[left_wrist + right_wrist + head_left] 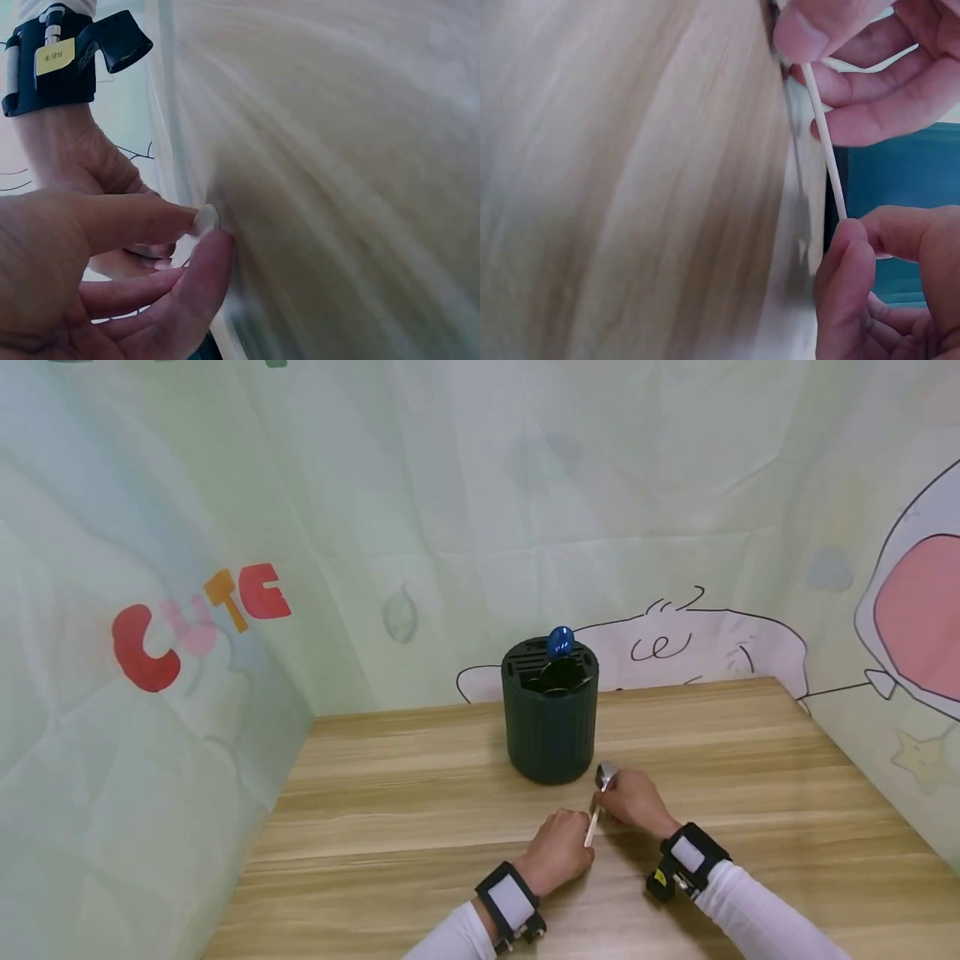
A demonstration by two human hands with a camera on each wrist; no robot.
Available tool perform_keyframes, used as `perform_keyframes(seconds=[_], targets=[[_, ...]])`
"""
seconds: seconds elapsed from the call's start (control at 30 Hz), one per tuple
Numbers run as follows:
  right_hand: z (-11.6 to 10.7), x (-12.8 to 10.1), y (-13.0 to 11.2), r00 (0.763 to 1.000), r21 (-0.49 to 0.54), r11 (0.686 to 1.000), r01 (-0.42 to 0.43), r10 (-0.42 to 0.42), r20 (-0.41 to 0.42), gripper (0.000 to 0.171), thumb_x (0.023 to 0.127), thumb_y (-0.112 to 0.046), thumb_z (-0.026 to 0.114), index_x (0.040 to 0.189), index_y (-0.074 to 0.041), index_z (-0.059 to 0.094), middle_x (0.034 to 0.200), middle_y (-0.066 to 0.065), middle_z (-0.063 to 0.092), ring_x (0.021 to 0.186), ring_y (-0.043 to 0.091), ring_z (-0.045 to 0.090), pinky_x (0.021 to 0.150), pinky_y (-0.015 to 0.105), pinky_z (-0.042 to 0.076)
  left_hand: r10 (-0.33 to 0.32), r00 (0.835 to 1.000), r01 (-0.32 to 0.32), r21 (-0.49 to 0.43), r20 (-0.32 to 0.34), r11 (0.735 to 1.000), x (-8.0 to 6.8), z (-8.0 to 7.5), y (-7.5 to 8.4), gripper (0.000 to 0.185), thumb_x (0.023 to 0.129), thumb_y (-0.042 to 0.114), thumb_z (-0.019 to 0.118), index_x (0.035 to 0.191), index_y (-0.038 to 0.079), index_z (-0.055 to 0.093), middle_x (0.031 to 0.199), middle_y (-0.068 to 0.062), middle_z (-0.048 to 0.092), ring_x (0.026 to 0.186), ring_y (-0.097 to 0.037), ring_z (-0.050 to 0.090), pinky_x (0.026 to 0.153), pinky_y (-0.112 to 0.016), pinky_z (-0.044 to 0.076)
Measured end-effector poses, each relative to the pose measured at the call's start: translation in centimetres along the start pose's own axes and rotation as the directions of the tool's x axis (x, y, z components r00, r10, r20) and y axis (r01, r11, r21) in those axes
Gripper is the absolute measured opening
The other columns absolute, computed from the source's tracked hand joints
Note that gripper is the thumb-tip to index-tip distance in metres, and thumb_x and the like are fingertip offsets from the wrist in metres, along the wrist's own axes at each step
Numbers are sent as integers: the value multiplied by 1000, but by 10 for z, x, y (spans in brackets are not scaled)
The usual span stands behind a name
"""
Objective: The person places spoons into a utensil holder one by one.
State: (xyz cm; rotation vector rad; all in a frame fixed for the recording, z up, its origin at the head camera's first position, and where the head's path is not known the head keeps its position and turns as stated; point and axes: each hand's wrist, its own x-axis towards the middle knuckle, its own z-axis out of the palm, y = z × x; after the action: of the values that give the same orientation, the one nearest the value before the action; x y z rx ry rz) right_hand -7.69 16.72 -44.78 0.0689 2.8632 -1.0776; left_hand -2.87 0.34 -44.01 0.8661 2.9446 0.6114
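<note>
A spoon (pixel 597 806) with a thin white handle (pixel 825 142) and a metal bowl (pixel 606 773) is held low over the wooden table (pixel 420 810), just in front of a dark green utensil holder (pixel 551 718). My right hand (pixel 632 800) pinches the handle near the bowl, thumb and fingers (pixel 870 112) curled round it. The left hand (pixel 561 850) pinches the handle's free end (pixel 206 220) between thumb and forefinger. In the left wrist view, the right hand's wrist strap (pixel 56 64) shows behind. A blue spoon head (pixel 560 642) sticks up out of the holder.
The table is boxed in by pale green printed cloth walls (pixel 150 610) on the left, back and right. The holder stands mid-table toward the back. Bare wood lies to the left and right of the hands.
</note>
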Motion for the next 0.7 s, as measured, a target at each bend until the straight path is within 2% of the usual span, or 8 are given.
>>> perform_keyframes(seconds=[0.17, 0.3, 0.4, 0.53, 0.7], targets=[[-3, -7, -5, 996, 29, 998, 48, -46, -82, 27, 84, -20, 67, 60, -10, 61, 48, -2, 55, 45, 12, 50, 44, 24, 36, -2, 1000, 1, -38, -10, 999, 0, 0, -1, 24, 75, 5, 73, 64, 13, 53, 59, 4, 52, 55, -8, 48, 45, -22, 35], [-5, -16, -10, 982, -6, 995, 103, -102, -159, 24, 85, -18, 67, 63, -11, 59, 53, -3, 54, 48, 11, 48, 45, 25, 36, -4, 999, -1, -132, -40, 991, -2, 0, -2, 18, 74, 4, 73, 68, 11, 58, 58, 6, 52, 55, -5, 47, 47, -18, 34], [-10, -25, -16, 963, -22, 988, 153, -154, -223, 22, 86, -17, 66, 66, -10, 59, 56, -2, 53, 50, 10, 47, 45, 24, 35, -13, 998, -2, -239, -61, 971, -2, -2, -4, 14, 75, 3, 72, 73, 11, 61, 59, 8, 57, 56, 0, 47, 49, -14, 36], [-20, -37, -25, 941, 11, 977, 212, -201, -272, 18, 88, -16, 67, 75, -6, 62, 58, -1, 59, 49, 8, 50, 43, 23, 36, -35, 998, 10, -371, -60, 928, -2, -6, -5, 10, 81, 5, 72, 81, 9, 64, 67, 6, 64, 60, 5, 50, 55, -11, 42], [-31, -45, -35, 923, 22, 966, 257, -239, -301, 16, 89, -16, 68, 78, -6, 63, 60, 1, 63, 48, 7, 53, 42, 21, 37, -57, 996, 22, -452, -64, 892, -4, -17, -3, 9, 84, 5, 73, 87, 7, 65, 74, 2, 67, 62, 5, 54, 58, -12, 46]])
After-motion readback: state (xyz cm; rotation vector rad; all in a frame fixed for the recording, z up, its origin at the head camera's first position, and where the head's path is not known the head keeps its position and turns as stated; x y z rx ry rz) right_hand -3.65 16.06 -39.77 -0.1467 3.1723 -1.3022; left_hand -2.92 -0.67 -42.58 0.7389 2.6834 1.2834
